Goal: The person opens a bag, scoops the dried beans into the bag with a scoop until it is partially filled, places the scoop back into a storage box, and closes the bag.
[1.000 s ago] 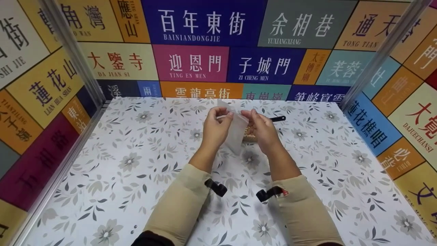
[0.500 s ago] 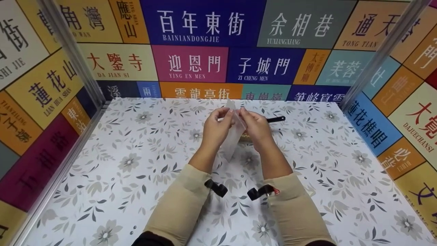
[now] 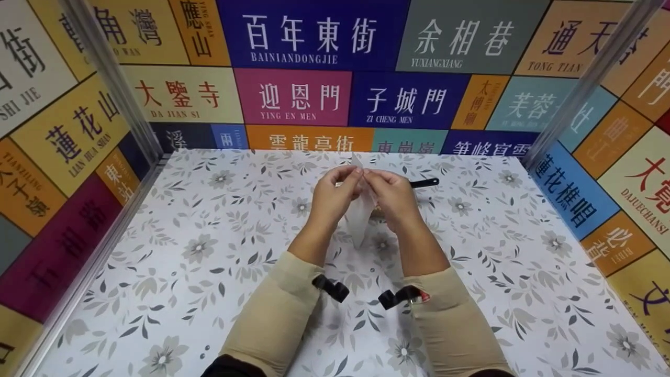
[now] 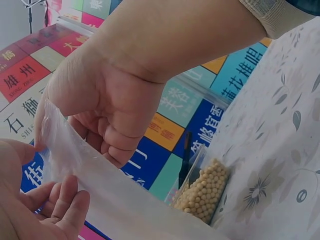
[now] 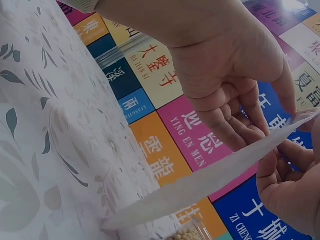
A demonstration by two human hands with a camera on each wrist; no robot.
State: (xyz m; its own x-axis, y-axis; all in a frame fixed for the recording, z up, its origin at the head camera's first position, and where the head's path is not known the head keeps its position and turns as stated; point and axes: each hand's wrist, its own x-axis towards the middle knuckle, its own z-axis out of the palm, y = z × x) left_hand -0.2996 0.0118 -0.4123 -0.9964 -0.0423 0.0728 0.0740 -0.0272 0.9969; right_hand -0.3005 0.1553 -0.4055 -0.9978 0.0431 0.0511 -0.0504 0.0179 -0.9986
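Note:
A translucent plastic bag hangs from my two hands above the far middle of the table. My left hand pinches its upper edge between thumb and fingers. Right beside it, my right hand pinches the same edge, the two sets of fingertips almost meeting. In the left wrist view the bag slants down flat from the hands; in the right wrist view the bag appears nearly edge-on. Whether its mouth is parted cannot be told. Behind the hands stands a clear box of pale round beans, mostly hidden in the head view.
A black handle sticks out to the right beyond my right hand, by the bean box. The white floral tabletop is enclosed by colourful sign-printed walls at the back and sides.
My right hand has moved left and closed in on the bag, from partly spread fingers to a pinch beside my left hand. The bag has turned more edge-on in the head view.

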